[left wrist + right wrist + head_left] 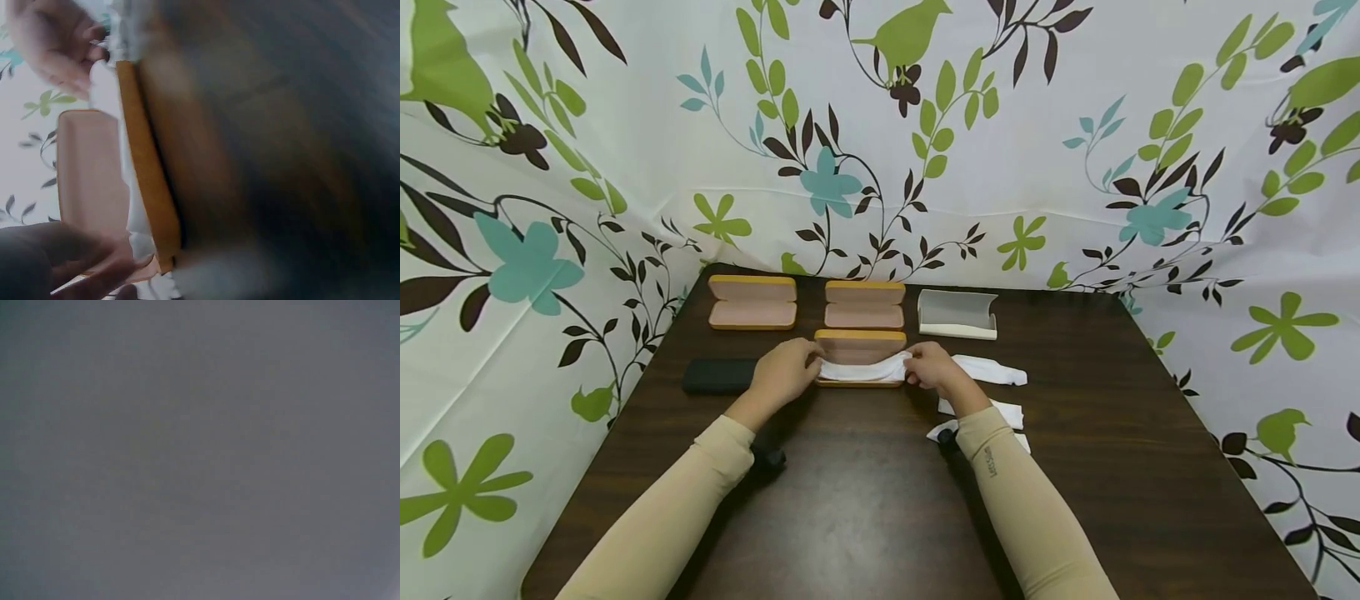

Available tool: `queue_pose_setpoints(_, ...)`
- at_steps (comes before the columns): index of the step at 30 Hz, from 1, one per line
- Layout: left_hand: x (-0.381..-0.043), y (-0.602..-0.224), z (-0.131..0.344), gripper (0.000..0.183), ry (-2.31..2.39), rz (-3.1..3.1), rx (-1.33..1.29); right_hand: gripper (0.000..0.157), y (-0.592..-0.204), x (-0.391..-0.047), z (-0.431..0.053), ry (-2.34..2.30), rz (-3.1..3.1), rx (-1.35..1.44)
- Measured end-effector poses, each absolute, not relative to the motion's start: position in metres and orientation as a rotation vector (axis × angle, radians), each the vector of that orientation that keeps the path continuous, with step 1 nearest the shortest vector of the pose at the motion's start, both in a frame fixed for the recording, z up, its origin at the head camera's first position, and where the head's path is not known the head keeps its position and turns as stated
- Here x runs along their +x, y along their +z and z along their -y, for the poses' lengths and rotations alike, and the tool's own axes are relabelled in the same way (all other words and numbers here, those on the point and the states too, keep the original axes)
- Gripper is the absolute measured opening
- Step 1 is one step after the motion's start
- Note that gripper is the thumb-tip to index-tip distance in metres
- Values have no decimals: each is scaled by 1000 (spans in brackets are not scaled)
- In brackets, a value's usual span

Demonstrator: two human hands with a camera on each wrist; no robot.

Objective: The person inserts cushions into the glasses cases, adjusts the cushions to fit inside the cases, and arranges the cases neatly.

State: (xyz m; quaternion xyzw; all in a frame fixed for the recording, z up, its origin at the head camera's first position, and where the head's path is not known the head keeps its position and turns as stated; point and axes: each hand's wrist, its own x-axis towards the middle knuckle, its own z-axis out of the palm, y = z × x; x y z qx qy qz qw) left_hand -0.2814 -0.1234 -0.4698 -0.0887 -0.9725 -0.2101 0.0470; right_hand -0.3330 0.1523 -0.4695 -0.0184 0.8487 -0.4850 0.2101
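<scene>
An orange glasses case (859, 347) with a pink lining lies open in front of me, its lid tilted back. A folded strip of white cloth (862, 371) stretches along its lower half. My left hand (781, 372) pinches the left end of this cloth, and my right hand (934, 367) pinches the right end. In the left wrist view, the cloth (132, 212) runs along the inside of the case's orange front edge (149, 169), with a hand at either end. The right wrist view is plain grey and shows no hand.
Behind stand two more open orange cases (752, 314) (864, 315) and an open silver-white case (957, 315). A closed black case (718, 376) lies beside my left hand. Several white cloths (992, 370) lie by my right forearm. A patterned curtain (880, 208) borders the dark table (850, 517).
</scene>
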Motion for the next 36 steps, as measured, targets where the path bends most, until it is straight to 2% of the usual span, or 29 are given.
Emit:
queue_pose_setpoints(6,-269,-475,121,35,-159,3008,-615,39,-470,-332,-151,-1331,-2418,-57)
queue_pose_setpoints(10,-264,-476,121,42,-24,3034,-720,39,-470,-330,-149,-1319,-2467,-73)
queue_pose_setpoints(22,-261,-477,121,51,-103,3074,-729,35,-461,-320,-138,-1358,-2488,-80)
queue_pose_setpoints(29,-260,-478,122,54,-110,3073,-740,46,-461,-320,-134,-1155,-2451,-224)
queue_pose_setpoints(36,-262,-479,124,55,-121,3089,-761,43,-460,-317,-132,-964,-2608,-317)
